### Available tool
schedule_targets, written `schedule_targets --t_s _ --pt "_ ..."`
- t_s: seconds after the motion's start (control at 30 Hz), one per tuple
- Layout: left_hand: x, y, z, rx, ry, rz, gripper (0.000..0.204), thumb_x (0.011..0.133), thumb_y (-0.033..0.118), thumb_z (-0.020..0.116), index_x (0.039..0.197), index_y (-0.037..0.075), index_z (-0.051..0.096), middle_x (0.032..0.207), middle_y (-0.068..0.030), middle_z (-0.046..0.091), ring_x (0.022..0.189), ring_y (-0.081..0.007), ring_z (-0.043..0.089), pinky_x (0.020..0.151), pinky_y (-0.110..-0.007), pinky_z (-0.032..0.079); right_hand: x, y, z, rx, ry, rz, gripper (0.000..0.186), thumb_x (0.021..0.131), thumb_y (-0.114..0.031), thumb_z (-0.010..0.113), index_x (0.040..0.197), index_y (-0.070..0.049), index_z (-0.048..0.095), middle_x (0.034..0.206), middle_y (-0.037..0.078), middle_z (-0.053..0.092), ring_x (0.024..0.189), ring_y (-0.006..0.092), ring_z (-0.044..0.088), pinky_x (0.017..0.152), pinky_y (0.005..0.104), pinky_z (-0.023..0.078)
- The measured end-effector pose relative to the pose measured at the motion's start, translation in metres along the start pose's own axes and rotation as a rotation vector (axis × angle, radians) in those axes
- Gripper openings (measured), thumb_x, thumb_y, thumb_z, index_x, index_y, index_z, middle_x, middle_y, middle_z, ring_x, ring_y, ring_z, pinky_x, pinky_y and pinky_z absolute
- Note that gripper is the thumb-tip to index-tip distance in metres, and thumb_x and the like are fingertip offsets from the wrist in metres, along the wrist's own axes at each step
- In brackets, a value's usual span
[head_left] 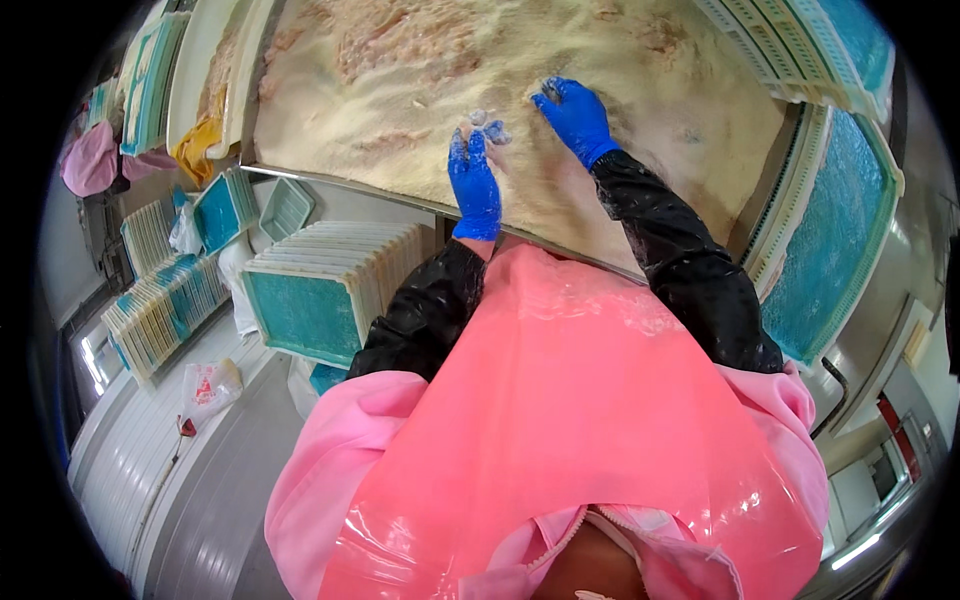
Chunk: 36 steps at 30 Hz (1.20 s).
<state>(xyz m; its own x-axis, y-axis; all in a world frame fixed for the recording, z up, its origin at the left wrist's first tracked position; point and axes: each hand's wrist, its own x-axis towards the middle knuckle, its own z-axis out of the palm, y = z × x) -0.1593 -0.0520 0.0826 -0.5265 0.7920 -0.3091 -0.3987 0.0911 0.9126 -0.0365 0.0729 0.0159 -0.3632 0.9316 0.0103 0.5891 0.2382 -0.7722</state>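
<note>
A broad metal-edged table (340,183) is spread with pale yellow powder (600,60). In blue gloves, my left hand (474,188) and my right hand (577,118) are over the powder. The left fingers stretch away from me, beside a small whitish-blue lump (490,130) that I cannot make out clearly. To its right, my right hand has its fingers bent a little and apart, with powder on their tips. Nothing shows in its grip. Farther off, pinkish, meat-like pieces (405,45) lie partly coated in the powder.
Stacked white trays with teal bottoms (335,290) stand at the left, below the table edge. More teal-bottomed trays (835,235) rise close by my right arm. A plastic bag (210,388) lies on the floor. A yellow cloth (198,150) hangs at the far left.
</note>
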Motion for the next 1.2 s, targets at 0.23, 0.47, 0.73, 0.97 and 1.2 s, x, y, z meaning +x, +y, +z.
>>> schedule_targets --t_s 0.23,0.47,0.73,0.97,1.2 --pt "0.025 -0.022 -0.016 -0.601 0.012 -0.242 0.035 0.092 0.028 0.043 0.120 0.007 0.047 0.086 -0.0054 0.059 0.066 -0.0118 0.054 0.052 -0.024 0.042 -0.007 -0.009 0.010 -0.175 0.042 0.007 0.036 0.076 -0.033 0.062 0.099 -0.005 0.060 0.094 0.011 0.061 0.086 0.0283 0.059 0.076 0.0366 0.047" --pt "0.027 -0.016 0.007 -0.958 -0.089 -0.483 0.038 0.092 0.028 0.040 0.128 0.013 0.038 0.124 -0.0113 0.048 0.111 -0.0267 0.049 0.094 -0.041 0.040 -0.036 -0.044 -0.042 1.002 -0.102 0.527 0.025 0.082 -0.012 0.059 0.104 -0.001 0.059 0.091 0.004 0.062 0.078 0.0105 0.058 0.067 0.0236 0.047" --pt "0.012 0.003 0.063 -0.943 -0.304 -0.451 0.041 0.094 0.024 0.039 0.132 0.011 0.031 0.135 -0.0135 0.036 0.125 -0.0295 0.035 0.104 -0.044 0.030 -0.090 -0.079 -0.084 0.396 0.018 0.207 0.028 0.079 -0.007 0.065 0.105 0.000 0.056 0.091 0.007 0.062 0.078 0.0060 0.055 0.067 0.0231 0.048" --pt "-0.008 0.006 0.100 -0.810 -0.380 -0.364 0.047 0.093 0.016 0.038 0.137 0.016 0.021 0.138 -0.0128 0.032 0.127 -0.0282 0.032 0.104 -0.042 0.030 -0.109 -0.060 -0.100 0.576 0.055 0.237 0.018 0.082 -0.012 0.062 0.096 0.000 0.058 0.068 0.006 0.062 0.059 0.0084 0.057 0.055 0.0229 0.046" --pt "-0.027 -0.006 0.127 -0.831 -0.449 -0.397 0.060 0.091 0.011 0.039 0.140 0.022 0.008 0.139 -0.0133 0.028 0.126 -0.0319 0.032 0.101 -0.045 0.033 -0.115 -0.061 -0.125 0.333 0.125 0.209 0.015 0.082 -0.017 0.063 0.085 -0.004 0.057 0.062 0.009 0.058 0.052 0.0140 0.057 0.049 0.0264 0.043"
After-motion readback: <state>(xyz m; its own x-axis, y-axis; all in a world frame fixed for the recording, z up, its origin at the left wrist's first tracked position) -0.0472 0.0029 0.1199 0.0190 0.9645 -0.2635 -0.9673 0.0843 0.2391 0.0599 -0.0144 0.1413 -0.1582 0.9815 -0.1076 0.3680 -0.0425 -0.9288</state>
